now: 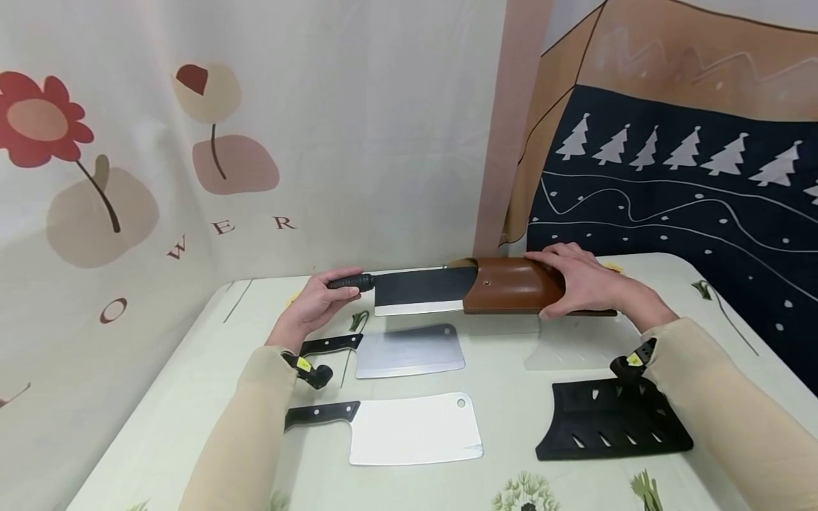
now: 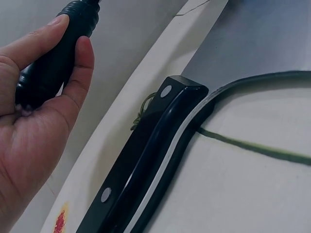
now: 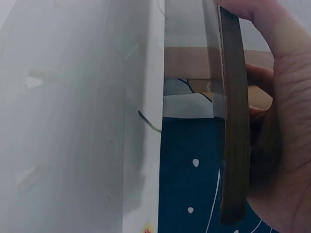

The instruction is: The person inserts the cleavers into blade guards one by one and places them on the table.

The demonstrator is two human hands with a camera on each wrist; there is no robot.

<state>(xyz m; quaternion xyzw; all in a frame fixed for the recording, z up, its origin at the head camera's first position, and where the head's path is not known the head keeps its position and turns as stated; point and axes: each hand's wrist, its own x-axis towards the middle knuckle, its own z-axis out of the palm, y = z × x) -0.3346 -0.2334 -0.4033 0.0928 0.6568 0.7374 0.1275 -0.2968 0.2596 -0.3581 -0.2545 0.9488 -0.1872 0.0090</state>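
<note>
Near the far table edge, my left hand [image 1: 313, 305] grips the ridged black handle [image 1: 359, 282] of a broad knife. Its blade [image 1: 418, 287] is dark with a bright cutting edge, and the far part is hidden inside a brown leather sheath [image 1: 514, 284]. My right hand [image 1: 588, 284] holds that sheath across its width, thumb on the near edge and fingers over the far one. The left wrist view shows thumb and fingers around the handle [image 2: 53, 53]. In the right wrist view the sheath's dark edge [image 3: 234, 126] lies along the palm.
Two cleavers with riveted black handles lie nearer me, a grey one [image 1: 409, 351] and a shiny one [image 1: 415, 431]. On the right are a translucent blade cover [image 1: 569, 348] and a slotted black blade guard [image 1: 610, 426]. A flower-print curtain [image 1: 358, 142] hangs behind the table.
</note>
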